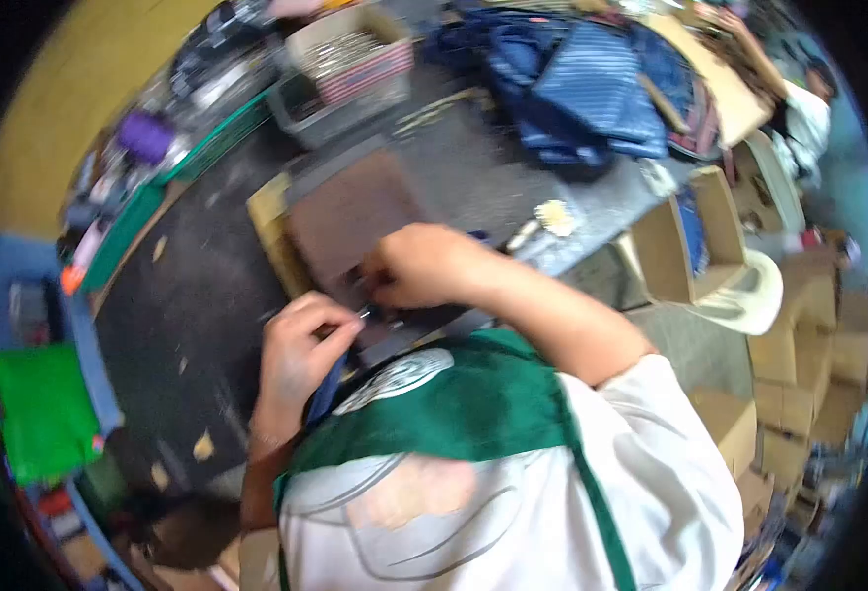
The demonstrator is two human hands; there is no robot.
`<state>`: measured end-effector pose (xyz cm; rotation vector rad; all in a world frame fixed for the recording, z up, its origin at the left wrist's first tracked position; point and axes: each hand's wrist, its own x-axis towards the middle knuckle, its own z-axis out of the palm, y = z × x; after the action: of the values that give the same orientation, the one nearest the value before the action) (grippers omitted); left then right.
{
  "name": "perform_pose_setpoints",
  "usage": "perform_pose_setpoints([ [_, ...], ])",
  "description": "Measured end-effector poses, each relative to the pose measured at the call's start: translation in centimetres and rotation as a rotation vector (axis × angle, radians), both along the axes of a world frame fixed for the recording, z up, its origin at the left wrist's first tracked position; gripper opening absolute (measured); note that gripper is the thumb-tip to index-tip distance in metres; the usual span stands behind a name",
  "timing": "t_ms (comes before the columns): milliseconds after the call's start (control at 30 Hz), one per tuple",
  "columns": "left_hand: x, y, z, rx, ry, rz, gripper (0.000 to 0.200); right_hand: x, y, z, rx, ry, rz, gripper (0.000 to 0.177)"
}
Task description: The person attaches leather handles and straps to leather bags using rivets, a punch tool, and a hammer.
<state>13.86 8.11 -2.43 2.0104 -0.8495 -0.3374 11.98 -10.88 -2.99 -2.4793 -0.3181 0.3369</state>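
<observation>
My left hand [301, 347] is closed in a pinch near the front of the dark worktable [198, 325]. A small shiny piece shows at its fingertips, too blurred to name. My right hand [422, 264] is just beyond it, with its fingers curled over the near edge of a flat brown sheet [350, 212]; what they hold is hidden. A yellowish strip [278, 231] lies along the sheet's left side. Below my left hand, a blue strap [328, 389] hangs close to the green apron [454, 404].
Shiny small parts fill a pink-and-white basket [365, 74] at the back. Folded blue striped material [592, 89] is piled at back right. An open cardboard box [695, 236] and a pale stool [749, 295] stand on the right. Another person [803, 123] is at far right.
</observation>
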Motion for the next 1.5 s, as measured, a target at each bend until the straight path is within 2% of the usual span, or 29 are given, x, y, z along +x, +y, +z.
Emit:
perform_pose_setpoints([
  [67, -0.3, -0.3, 0.1, 0.018, -0.106, 0.013, 0.006, -0.6, -0.3, 0.3, -0.023, -0.059, -0.005, 0.019],
  [167, -0.5, -0.5, 0.0, 0.011, -0.104, 0.040, 0.007, -1.6, -1.5, -0.5, -0.035, -0.176, -0.008, 0.021],
  [233, -0.6, -0.9, 0.1, 0.013, -0.092, 0.053, 0.007, -2.2, -2.5, -1.0, 0.200, -0.697, -0.028, 0.022],
  [267, -0.7, -0.7, 0.2, 0.028, -0.075, 0.080, 0.007, -2.4, -3.9, -0.9, 0.382, -0.815, -0.104, 0.022],
  [300, -0.7, -0.6, 0.3, 0.040, -0.073, 0.086, 0.007, -3.1, -5.7, -1.0, 0.355, -0.901, -0.371, 0.019],
  [333, -0.6, -0.7, 0.4, 0.050, -0.069, 0.080, 0.007, -4.4, -7.7, -1.8, 0.382, -0.659, -0.765, 0.015],
  [367, -0.5, -0.8, 0.6, 0.057, -0.069, 0.077, 0.006, -5.7, -9.7, -2.2, 0.411, -0.524, -0.947, 0.012],
  [433, -0.4, -0.7, 0.5, 0.074, -0.068, 0.095, 0.005, -8.2, -12.0, -4.8, -0.031, -0.457, -0.799, 0.010],
  [467, -0.3, -0.8, 0.5, 0.035, -0.084, 0.072, 0.006, -8.7, -12.1, -5.9, -0.017, -0.457, -0.785, 0.010],
  [533, 0.0, -0.6, 0.2, 0.025, -0.141, 0.018, 0.007, -8.9, -11.7, -7.9, -0.236, -0.606, -0.435, 0.019],
  [567, 0.2, -0.4, -0.1, 0.013, -0.161, 0.003, 0.006, -8.7, -12.1, -8.6, -0.251, -0.518, -0.370, 0.028],
  [633, 0.1, -0.4, 0.1, 0.047, -0.162, 0.017, 0.007, -7.8, -12.8, -8.6, -0.319, -0.392, -0.302, 0.019],
  [700, 0.0, -0.2, 0.2, 0.051, -0.125, 0.013, 0.007, -7.5, -12.7, -7.5, -0.357, -0.476, -0.381, 0.014],
  [733, 0.0, 0.0, 0.2, 0.068, -0.083, 0.020, 0.007, -7.6, -11.9, -6.9, -0.134, -0.559, -0.581, 0.014],
  [767, -0.1, 0.0, 0.1, 0.076, -0.040, 0.026, 0.008, -7.9, -10.8, -5.5, 0.126, -0.429, -0.824, 0.017],
  [833, -0.1, -0.1, 0.6, 0.084, 0.034, 0.067, 0.008, -8.1, -9.4, -3.9, 0.743, -0.490, -0.797, 0.024],
  [900, -0.1, -0.2, 0.7, 0.102, 0.099, 0.080, 0.009, -8.3, -6.1, -0.5, 0.630, -0.325, -0.450, 0.033],
  [967, 0.1, -0.1, 0.2, 0.094, 0.036, 0.033, 0.011, -5.9, -3.4, 1.1, 0.114, -0.489, -0.037, 0.040],
  [1033, 0.2, 0.1, -0.2, 0.086, 0.021, 0.025, 0.013, -4.0, -2.3, -0.1, 0.101, -0.528, 0.126, 0.032],
  [1267, -0.3, 1.5, -0.1, 0.145, 0.049, 0.076, 0.020, -1.2, -1.4, -0.1, -0.048, -0.506, 0.312, 0.032],
  [1333, -0.8, 1.7, 0.3, 0.138, 0.031, 0.087, 0.020, -1.3, -1.0, 0.1, -0.132, -0.723, 0.407, 0.033],
  [1500, -2.9, 2.0, 2.0, 0.065, 0.064, 0.133, 0.018, -2.9, -0.4, 1.1, -0.086, -0.760, 0.494, 0.036],
])
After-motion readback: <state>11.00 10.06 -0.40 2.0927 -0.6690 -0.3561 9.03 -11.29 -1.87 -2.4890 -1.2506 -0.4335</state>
